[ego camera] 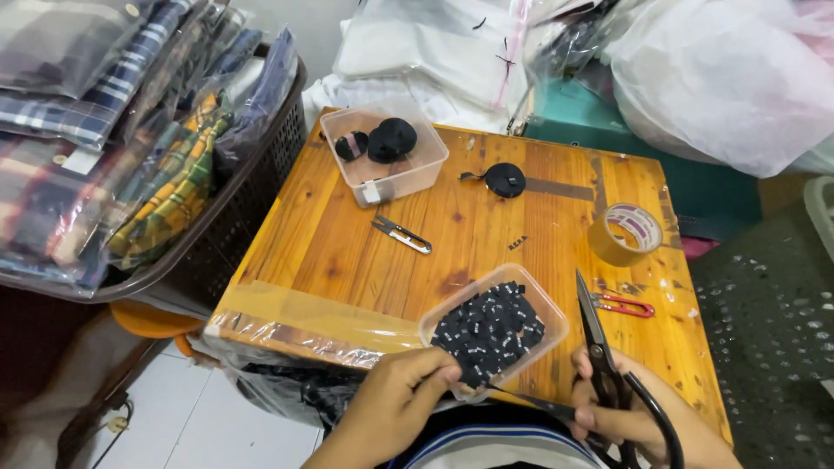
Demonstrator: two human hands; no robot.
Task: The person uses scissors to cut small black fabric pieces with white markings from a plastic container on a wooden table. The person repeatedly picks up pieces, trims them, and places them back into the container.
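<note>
My right hand grips large black scissors, blades open, one pointing up over the wooden table, the other reaching left under a clear plastic tub. My left hand pinches a small black fabric piece at the near edge of that tub, which is full of several black label pieces. The hands are close together at the table's front edge.
A second clear tub with black ribbon rolls sits at the back, a black ribbon roll beside it. Thread snips, red-handled snips and a tape roll lie on the table. A basket of bagged plaid cloth stands left; plastic bags behind.
</note>
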